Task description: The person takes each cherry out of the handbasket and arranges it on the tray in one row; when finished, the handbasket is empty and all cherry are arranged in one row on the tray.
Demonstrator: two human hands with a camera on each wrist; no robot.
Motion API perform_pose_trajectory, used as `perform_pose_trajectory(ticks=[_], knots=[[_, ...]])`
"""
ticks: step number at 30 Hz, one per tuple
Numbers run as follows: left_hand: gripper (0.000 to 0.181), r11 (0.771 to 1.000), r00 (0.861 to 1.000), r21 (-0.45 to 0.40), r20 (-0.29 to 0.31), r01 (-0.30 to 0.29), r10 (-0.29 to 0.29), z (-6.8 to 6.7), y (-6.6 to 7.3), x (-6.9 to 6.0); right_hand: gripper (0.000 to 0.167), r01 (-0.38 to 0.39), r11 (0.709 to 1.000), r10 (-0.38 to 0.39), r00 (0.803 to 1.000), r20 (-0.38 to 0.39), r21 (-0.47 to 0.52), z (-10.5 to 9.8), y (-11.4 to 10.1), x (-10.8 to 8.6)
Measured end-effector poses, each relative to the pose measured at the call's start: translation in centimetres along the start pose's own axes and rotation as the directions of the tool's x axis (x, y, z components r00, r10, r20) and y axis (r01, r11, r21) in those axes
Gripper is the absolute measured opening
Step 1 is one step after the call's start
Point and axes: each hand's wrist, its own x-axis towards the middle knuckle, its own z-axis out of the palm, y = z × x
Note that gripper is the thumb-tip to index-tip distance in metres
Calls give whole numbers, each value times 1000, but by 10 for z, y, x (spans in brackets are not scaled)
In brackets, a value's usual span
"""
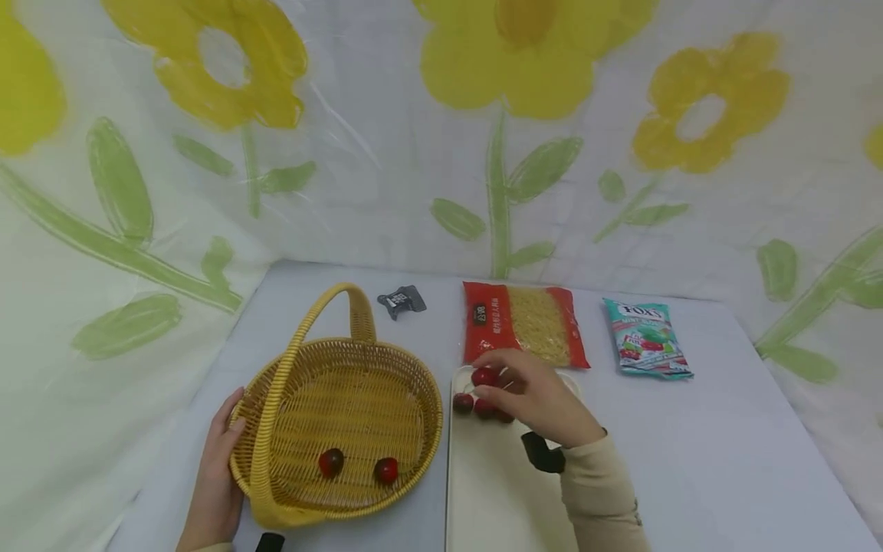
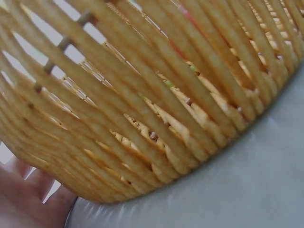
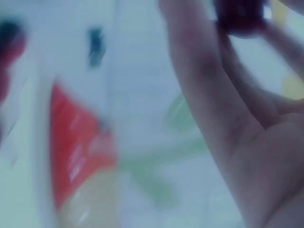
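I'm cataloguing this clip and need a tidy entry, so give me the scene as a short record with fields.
Left hand: holds the left side of the yellow wicker basket
Right hand: pinches a red fruit over the far end of the white tray
In basket: two loose fruits, apart
On tray: at least three more fruits, partly hidden by the hand
Behind tray: red bag, apparently pasta
Far right: green Fox's bag
Behind basket: small dark packet
Backdrop: painted yellow flowers
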Motion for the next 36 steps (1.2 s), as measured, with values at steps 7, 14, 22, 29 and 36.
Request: perform_pose_trajectory(ticks=[7,14,22,29,36], knots=[[56,999,1000,-31,4,-9,9,-2,-1,3,34,-207,978,207,961,-182,19,-15,59,-33],[57,999,1000,-50,-14,-17,16,-4,1,4,39,-313,948,319,933,-165,63,3,81,-45],[58,995,1000,-96,-15,19,-21,-3,-1,3,20,-434,900,416,884,-212,-43,16,88,-39],[56,995,1000,-98,-17,-9,8,-2,-2,0,26,-484,870,458,863,-213,-94,23,90,-37],[57,995,999,-99,-33,-14,11,2,0,1,29,-495,860,463,859,-217,-123,24,89,-36]])
